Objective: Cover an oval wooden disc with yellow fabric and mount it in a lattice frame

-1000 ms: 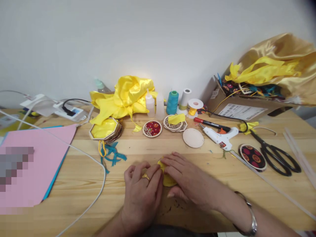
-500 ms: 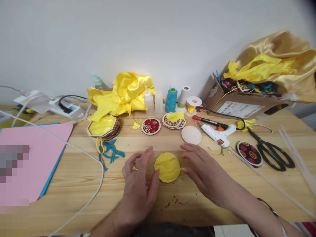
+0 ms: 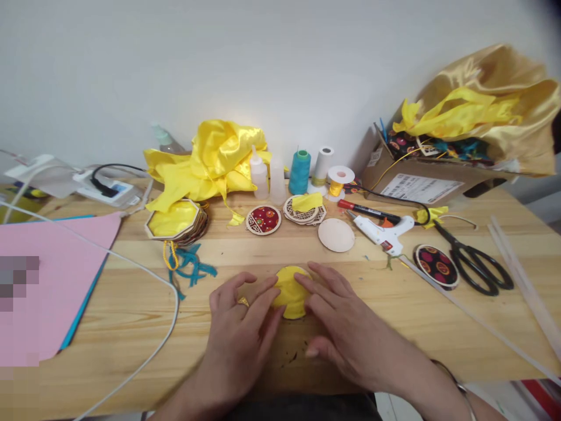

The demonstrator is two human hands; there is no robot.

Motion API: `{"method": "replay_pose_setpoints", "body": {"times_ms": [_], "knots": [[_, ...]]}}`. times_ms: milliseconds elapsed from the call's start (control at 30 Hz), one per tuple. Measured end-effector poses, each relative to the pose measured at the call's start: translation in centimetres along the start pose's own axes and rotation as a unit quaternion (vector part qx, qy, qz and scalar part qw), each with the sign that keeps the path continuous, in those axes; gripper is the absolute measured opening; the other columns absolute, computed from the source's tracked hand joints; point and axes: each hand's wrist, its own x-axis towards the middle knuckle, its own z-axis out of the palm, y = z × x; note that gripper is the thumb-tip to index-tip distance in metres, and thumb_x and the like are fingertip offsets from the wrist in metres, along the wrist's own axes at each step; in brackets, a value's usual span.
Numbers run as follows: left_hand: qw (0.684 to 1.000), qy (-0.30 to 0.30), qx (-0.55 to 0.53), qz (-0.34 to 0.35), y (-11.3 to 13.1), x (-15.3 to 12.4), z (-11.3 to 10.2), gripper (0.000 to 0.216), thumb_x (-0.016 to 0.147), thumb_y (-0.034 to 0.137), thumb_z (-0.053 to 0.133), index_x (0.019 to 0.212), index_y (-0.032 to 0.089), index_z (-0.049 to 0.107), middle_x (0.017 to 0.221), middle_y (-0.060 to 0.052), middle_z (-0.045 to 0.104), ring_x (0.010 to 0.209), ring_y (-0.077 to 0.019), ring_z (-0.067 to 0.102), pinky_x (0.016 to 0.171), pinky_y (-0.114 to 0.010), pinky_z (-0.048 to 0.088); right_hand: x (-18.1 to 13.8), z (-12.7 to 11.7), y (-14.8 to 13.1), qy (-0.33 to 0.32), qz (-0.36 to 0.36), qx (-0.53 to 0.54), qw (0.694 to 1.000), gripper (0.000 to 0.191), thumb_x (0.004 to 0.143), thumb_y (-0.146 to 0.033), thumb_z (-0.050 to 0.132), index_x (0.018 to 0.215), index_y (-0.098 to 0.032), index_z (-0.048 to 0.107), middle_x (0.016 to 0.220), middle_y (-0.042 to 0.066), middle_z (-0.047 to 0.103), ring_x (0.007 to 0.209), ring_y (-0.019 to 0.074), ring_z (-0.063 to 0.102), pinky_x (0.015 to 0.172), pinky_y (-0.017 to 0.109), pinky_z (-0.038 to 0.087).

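A round disc covered in yellow cloth (image 3: 290, 292) lies flat on the wooden table between my hands. At its left edge, the fingers of my left hand (image 3: 245, 327) are stretched out and rest on the rim; a ring shows on one finger. From the right, my right hand (image 3: 335, 318) lays its extended fingertips on the disc, with the thumb spread apart below. Neither hand wraps round it. Beyond the disc are a bare round wooden disc (image 3: 336, 235), a red patterned round piece (image 3: 263, 220) and lattice wooden pieces (image 3: 302, 217).
A white glue gun (image 3: 383, 231), black scissors (image 3: 480, 263) and a dark patterned disc (image 3: 436, 266) lie right. Left are stacked octagonal frames (image 3: 175, 225), teal scraps (image 3: 193, 266) and a white cable (image 3: 173, 327). Behind stand a teal thread cone (image 3: 300, 173) and a cardboard box (image 3: 421, 181).
My right hand has moved left and its fingers now lie on the yellow disc. My left fingers have come over the disc's left edge. The view has shifted slightly.
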Motion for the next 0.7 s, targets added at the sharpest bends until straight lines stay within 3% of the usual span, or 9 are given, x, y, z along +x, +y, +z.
{"method": "replay_pose_setpoints", "body": {"times_ms": [100, 500, 700], "knots": [[1.0, 0.007, 0.017, 0.022, 0.3, 0.0, 0.3, 0.021, 0.082, 0.017, 0.061, 0.104, 0.018, 0.061, 0.107, -0.006, 0.072, 0.104, -0.0323, 0.048, 0.085, -0.051, 0.037, 0.1, 0.3, 0.0, -0.02, -0.009, -0.013, 1.0, 0.049, 0.089, -0.053, 0.047, 0.113, -0.012, 0.056, 0.148, 0.013, 0.036, 0.143, 0.031, 0.008, 0.115, 0.053, 0.022], [1.0, -0.022, 0.0, -0.014, 0.8, 0.1, 0.8, 0.012, 0.083, 0.021, 0.062, 0.095, 0.022, 0.065, 0.108, -0.001, 0.072, 0.102, -0.031, 0.051, 0.085, -0.05, 0.034, 0.0, 0.6, 0.5, -0.011, 0.018, -0.021, 1.0, 0.042, 0.085, -0.053, 0.053, 0.1, -0.013, 0.058, 0.145, 0.014, 0.04, 0.142, 0.0332, 0.012, 0.114, 0.056, 0.02], [0.998, 0.005, -0.049, -0.034, -0.2, -0.3, -0.2, 0.028, 0.084, 0.01, 0.054, 0.11, 0.019, 0.057, 0.115, -0.008, 0.066, 0.106, -0.0273, 0.046, 0.089, -0.05, 0.038, -1.2, 0.5, 0.9, 0.058, 0.045, -0.003, 0.997, 0.039, 0.087, -0.05, 0.051, 0.096, -0.012, 0.056, 0.143, 0.019, 0.041, 0.141, 0.035, 0.012, 0.112, 0.059, 0.021]]}}
